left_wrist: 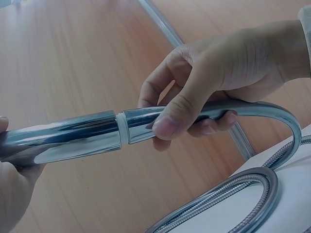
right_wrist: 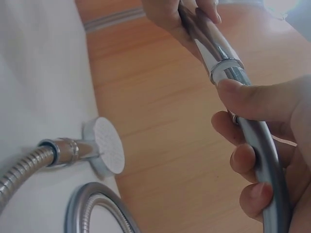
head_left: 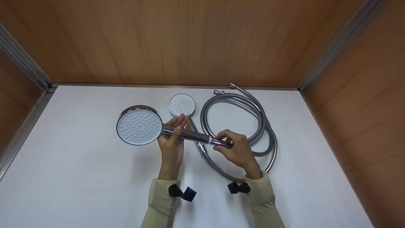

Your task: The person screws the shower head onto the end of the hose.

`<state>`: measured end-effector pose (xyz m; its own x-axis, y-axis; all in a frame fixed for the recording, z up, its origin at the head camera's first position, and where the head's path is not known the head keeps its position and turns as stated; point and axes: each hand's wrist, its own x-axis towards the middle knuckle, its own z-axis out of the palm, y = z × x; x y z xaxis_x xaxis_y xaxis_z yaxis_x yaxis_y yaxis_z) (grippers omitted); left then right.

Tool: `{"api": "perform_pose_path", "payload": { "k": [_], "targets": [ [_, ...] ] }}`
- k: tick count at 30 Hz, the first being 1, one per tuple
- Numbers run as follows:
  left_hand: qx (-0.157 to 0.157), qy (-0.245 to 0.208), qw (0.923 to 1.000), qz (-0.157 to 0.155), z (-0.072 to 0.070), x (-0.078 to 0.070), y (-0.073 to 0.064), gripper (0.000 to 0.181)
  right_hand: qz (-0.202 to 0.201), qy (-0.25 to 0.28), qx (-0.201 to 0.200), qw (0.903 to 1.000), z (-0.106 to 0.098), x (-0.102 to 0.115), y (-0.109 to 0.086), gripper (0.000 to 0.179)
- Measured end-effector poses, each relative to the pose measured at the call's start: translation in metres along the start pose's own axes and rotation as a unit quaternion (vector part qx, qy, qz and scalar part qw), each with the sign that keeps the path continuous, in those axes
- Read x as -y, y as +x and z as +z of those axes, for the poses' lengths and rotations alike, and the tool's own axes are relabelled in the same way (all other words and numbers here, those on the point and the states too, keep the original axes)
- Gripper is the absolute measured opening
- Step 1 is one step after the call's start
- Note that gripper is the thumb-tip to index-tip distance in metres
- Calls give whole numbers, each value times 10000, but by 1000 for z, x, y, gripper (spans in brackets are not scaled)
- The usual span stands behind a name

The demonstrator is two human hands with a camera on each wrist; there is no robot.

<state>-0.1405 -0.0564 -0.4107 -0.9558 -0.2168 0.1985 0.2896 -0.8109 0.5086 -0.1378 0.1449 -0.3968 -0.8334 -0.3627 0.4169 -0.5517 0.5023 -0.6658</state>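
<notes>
My left hand (head_left: 171,145) grips the chrome handle (head_left: 194,136) of a large round shower head (head_left: 139,127), held above the table with its nozzle face showing. At the handle's lower end my right hand (head_left: 239,151) pinches the chrome end fitting (left_wrist: 141,125) of a smooth grey shower hose (right_wrist: 268,155), thumb on one side. The fitting is in line with the handle, with a pale ring (left_wrist: 123,128) showing between them in the left wrist view. From the fitting the hose runs through my right fingers and bends down towards the coils.
A smaller shower head (head_left: 182,104) lies behind my left hand, joined to a ribbed metal hose (head_left: 218,168). Coiled hoses (head_left: 205,117) spread on the white table (head_left: 88,177) at right, loose ends near the back. Wood panels (head_left: 177,41) border the table.
</notes>
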Motion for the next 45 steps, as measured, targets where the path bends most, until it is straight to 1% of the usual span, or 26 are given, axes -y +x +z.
{"api": "perform_pose_path", "payload": {
  "k": [5,13,15,19,22,28,33,45],
  "targets": [
    [2,-26,10000,-12,0,0,0,26,-36,67,51,10000,0,-1,0,22],
    [38,49,10000,23,0,0,0,23,-83,187,95,9997,0,-3,-1,19],
    [36,35,10000,14,-1,0,0,23,-157,129,93,9997,0,-3,-1,21],
    [-11,1,10000,-36,-1,-1,0,25,-255,-21,63,9997,1,-4,-1,30],
    [-43,26,10000,-58,0,-1,0,26,-246,-87,28,9997,2,-4,0,32],
    [-78,152,9999,15,-1,1,1,27,-211,-112,-58,9997,2,-4,1,27],
    [-96,141,9999,3,-1,1,0,26,-188,-34,-44,9998,2,-5,-1,25],
    [201,169,9997,14,0,-1,1,24,-168,147,65,9997,-1,-4,0,21]
  ]
}}
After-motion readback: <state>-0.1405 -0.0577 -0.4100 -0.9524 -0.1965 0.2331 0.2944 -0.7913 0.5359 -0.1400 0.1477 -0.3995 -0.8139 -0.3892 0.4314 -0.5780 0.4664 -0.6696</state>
